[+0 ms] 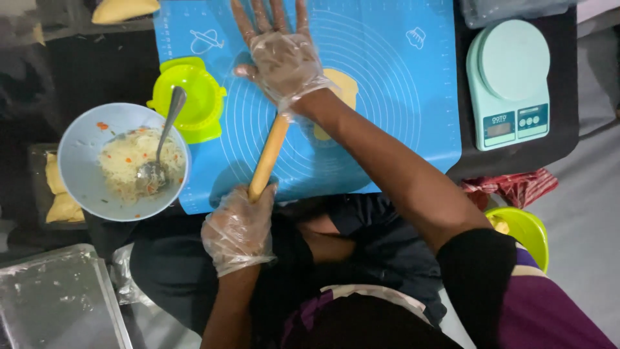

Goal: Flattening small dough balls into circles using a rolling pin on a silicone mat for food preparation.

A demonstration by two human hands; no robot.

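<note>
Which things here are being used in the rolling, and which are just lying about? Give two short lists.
In use: left hand, gripping the wooden rolling pin; right hand, pressed flat over the pin; yellow dough; blue baking mat.

Lying about: green dumpling press; bowl of filling with spoon; kitchen scale; metal tray; green bowl.

Light fell bright and even on the blue mat [400, 97], dimmer at the left edge. Soft shadows sat under the arm. Gloves glared faintly; fingers at the far edge were slightly blurred.
</note>
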